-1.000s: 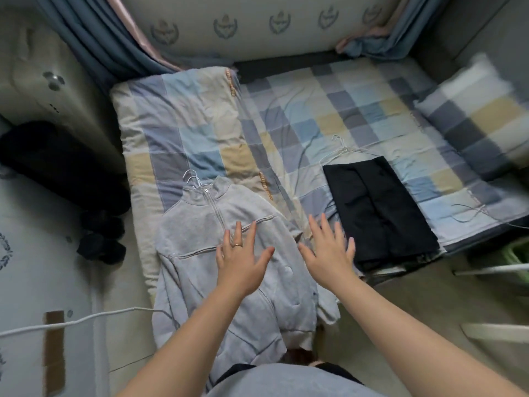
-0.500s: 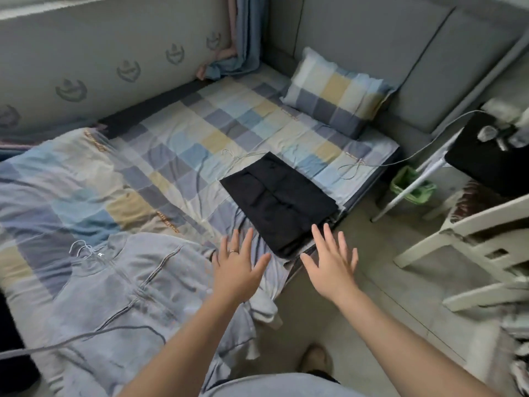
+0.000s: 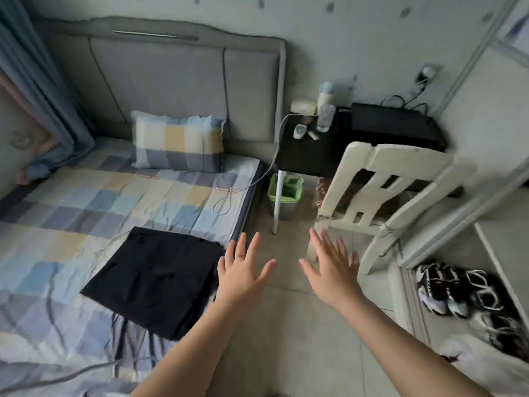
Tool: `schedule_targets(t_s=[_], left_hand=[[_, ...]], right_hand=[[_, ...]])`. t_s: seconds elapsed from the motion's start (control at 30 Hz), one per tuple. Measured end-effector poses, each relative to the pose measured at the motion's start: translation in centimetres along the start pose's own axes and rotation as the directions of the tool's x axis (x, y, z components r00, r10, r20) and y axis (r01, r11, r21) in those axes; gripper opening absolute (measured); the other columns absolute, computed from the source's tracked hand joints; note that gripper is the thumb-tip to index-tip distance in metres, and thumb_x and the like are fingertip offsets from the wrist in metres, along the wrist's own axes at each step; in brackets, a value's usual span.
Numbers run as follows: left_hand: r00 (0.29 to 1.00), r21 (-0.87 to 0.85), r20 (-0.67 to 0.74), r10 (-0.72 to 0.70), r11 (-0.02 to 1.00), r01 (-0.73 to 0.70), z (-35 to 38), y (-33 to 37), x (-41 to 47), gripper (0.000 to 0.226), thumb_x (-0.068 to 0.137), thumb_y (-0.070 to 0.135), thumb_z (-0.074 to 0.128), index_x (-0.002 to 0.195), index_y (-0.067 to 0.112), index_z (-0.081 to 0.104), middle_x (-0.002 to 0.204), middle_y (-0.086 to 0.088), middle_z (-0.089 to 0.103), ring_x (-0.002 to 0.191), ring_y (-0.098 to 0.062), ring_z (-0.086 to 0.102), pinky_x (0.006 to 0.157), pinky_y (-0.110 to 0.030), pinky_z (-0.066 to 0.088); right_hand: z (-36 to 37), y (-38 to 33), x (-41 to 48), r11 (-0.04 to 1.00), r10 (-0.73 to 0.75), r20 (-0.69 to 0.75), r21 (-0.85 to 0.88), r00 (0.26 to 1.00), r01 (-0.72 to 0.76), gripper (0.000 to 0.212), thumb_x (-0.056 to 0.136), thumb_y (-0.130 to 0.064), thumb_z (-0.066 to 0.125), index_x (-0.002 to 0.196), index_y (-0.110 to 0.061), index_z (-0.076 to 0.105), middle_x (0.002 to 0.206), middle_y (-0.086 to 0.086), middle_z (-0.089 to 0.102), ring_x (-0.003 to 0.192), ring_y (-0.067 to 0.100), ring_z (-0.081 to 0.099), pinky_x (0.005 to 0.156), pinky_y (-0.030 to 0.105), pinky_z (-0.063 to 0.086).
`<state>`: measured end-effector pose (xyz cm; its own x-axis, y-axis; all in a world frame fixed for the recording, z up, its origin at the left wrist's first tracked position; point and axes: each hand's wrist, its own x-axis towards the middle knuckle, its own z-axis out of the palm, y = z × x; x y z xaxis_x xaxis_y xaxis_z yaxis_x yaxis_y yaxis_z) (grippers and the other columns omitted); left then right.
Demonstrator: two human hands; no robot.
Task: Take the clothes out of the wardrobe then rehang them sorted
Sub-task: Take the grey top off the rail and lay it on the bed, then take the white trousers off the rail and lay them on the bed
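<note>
- The black clothes (image 3: 154,279) lay on the bed (image 3: 86,213), at its right edge and toward the foot end, folded into a flat, roughly square stack.
- The cloth was plain, dark and matte. Layered fold edges showed along the side nearest the person, and one corner hung slightly past the bed's edge.
- The bed cover was a checked pattern of pale blue, grey-violet, cream and yellow, with wrinkles across it.
- The left hand (image 3: 242,277) hovered palm down just off the right edge of the bed, fingers straight and spread wide, holding nothing. A ring (image 3: 240,257) sat on one finger.
- In view that hand overlapped the right edge of the clothes; whether they touched could not be told.
- The right hand (image 3: 332,270) was out over the floor, further right of the bed, also flat with fingers fanned and empty.
- A checked pillow (image 3: 179,141) rested at the head of the bed against the grey padded headboard (image 3: 171,81).
- A white cable (image 3: 273,164) trailed onto the bed's right side near the head.
- A green bin (image 3: 284,193) stood on the floor just beside the bed's head-end corner.
- A white chair (image 3: 380,190) stood well to the right of the bed.
</note>
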<state>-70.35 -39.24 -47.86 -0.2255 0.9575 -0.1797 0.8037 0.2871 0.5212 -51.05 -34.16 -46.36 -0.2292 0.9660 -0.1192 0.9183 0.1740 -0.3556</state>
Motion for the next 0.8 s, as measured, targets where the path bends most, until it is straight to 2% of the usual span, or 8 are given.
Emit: schedule_targets(t_s=[0.17,0.33,0.43,0.57,0.67,0.8], left_hand=[[0.966,0.030,0.124,0.228,0.972,-0.233,2.8,9.9,6.9,0.074,0.094,0.071,0.030,0.156,0.044,0.003,0.168,0.006,-0.002,0.153,-0.019,-0.009,0.123,-0.047,0.000],[0.845,0.022,0.257,0.468,0.872,-0.489,5.9,19.9,14.0,0.074,0.093,0.075,0.023,0.156,0.044,-0.001,0.167,0.008,-0.007,0.153,-0.021,-0.013,0.123,-0.051,-0.003],[0.736,-0.005,0.301,0.606,0.773,-0.634,7.2,26.2,18.9,0.074,0.093,0.075,0.021,0.156,0.044,-0.002,0.167,0.009,-0.008,0.152,-0.019,-0.016,0.121,-0.048,-0.008],[0.561,-0.032,0.339,0.755,0.605,-0.796,7.1,35.6,24.5,0.071,0.096,0.070,0.026,0.157,0.043,0.001,0.167,0.009,-0.006,0.153,-0.019,-0.013,0.122,-0.048,-0.005],[0.443,-0.127,0.275,0.853,0.489,-0.863,5.5,43.1,27.9,0.071,0.095,0.070,0.030,0.157,0.043,0.007,0.167,0.010,0.000,0.153,-0.016,-0.010,0.122,-0.045,-0.003],[0.266,-0.193,0.168,0.949,0.296,-0.936,3.4,52.9,31.1,0.074,0.091,0.074,0.026,0.156,0.045,0.008,0.167,0.012,0.001,0.153,-0.015,-0.009,0.121,-0.047,0.000]], right_hand=[[-5.2,7.6,2.0,0.979,0.200,-0.132,0.074,0.971,-0.192,0.069,0.098,-0.058,0.033,0.154,-0.042,-0.004,0.164,-0.014,-0.008,0.151,0.020,-0.011,0.119,0.054,-0.006],[-10.3,14.3,3.9,0.928,0.373,-0.279,0.103,0.885,-0.359,0.068,0.098,-0.056,0.036,0.154,-0.040,0.002,0.164,-0.014,0.000,0.151,0.020,-0.006,0.118,0.057,-0.001],[-13.9,17.7,5.7,0.889,0.454,-0.375,0.122,0.808,-0.442,0.067,0.097,-0.057,0.036,0.154,-0.040,0.004,0.164,-0.012,0.002,0.151,0.021,-0.004,0.118,0.058,-0.001],[-19.7,21.3,8.1,0.819,0.534,-0.486,0.092,0.692,-0.567,0.065,0.099,-0.054,0.035,0.154,-0.039,0.004,0.164,-0.011,0.003,0.151,0.021,-0.005,0.118,0.057,-0.001],[-24.5,23.2,9.5,0.764,0.570,-0.550,0.081,0.611,-0.640,0.065,0.098,-0.055,0.030,0.155,-0.038,0.002,0.164,-0.012,-0.001,0.151,0.019,-0.010,0.119,0.057,-0.003],[-31.2,25.0,10.0,0.674,0.563,-0.641,-0.009,0.521,-0.739,0.068,0.100,-0.055,0.031,0.153,-0.040,-0.009,0.163,-0.017,-0.011,0.150,0.016,-0.014,0.119,0.053,-0.008]])
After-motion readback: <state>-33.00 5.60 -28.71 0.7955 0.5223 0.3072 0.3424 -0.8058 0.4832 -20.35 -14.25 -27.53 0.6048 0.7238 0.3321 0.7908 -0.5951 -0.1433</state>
